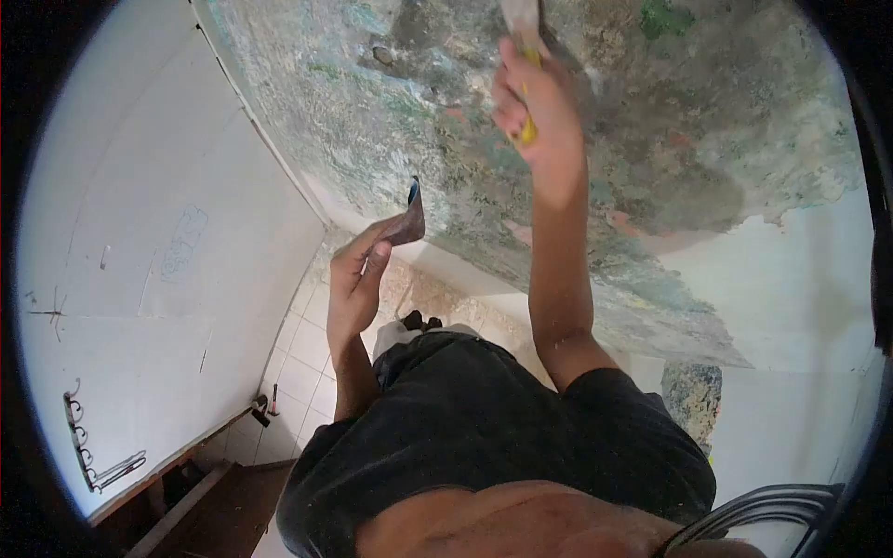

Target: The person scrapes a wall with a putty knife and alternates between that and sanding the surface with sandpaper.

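Observation:
My right hand (pixel 544 102) is raised against the upper part of the wall, its fingers wrapped round the yellow handle of a putty knife (pixel 524 19). The blade points up and is partly cut off by the top of the view. Lower and to the left, my left hand (pixel 358 279) pinches a bent brown sheet, which looks like sandpaper (pixel 406 223), between thumb and fingers. Its far end curls up close to the wall; whether it touches cannot be told. The wall (pixel 484 177) is rough and patchy, with grey, green and pinkish areas showing where the paint is gone.
White paint (pixel 772 279) remains at the wall's lower right. A white panel (pixel 167 232) with a hook rail (pixel 79 442) stands on the left. On the tiled floor (pixel 307 339) a hammer (pixel 273 400) leans near the panel. A bundle of cables (pixel 772 511) is at lower right.

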{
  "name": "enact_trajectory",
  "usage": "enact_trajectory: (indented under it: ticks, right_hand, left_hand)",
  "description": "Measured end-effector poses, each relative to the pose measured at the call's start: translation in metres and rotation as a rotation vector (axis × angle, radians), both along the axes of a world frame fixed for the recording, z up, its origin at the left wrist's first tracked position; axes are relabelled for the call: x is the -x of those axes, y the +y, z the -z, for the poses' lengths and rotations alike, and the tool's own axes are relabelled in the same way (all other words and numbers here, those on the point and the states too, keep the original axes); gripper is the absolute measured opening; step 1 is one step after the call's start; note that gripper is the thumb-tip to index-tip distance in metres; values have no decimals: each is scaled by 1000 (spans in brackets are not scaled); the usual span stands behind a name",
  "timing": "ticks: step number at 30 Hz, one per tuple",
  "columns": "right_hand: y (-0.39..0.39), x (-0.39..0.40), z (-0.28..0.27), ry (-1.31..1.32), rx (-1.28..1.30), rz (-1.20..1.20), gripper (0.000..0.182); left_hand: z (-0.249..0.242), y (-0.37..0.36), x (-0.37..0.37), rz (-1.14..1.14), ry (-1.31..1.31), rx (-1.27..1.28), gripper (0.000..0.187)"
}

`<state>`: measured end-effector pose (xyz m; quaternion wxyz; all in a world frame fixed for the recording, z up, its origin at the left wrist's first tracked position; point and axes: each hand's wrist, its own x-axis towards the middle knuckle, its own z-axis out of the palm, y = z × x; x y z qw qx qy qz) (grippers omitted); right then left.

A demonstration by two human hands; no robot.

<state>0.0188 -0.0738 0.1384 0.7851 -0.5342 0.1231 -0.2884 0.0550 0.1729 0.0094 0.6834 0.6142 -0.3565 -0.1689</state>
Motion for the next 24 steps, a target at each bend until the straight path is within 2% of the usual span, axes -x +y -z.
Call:
enact_trajectory:
  ticks: [2,5,8,20,24]
  right_hand:
    - [-1,-15,-10,-12,-78,-42,18]
    - [13,-5,1,-21,-29,81,20]
    - [3,-9,-3,-31,-31,13,20]
    - [8,-3,9,-63,23,95,15]
    - [9,-5,0,-83,-6,50,16]
  left_hand:
    - [0,1,6,16,49,-18,36]
    - [-3,7,10,2,28,33,36]
    - [0,13,6,-1,47,26,35]
    - [-2,21,6,15,46,47,37]
    - [-3,15,8,-1,34,37,36]
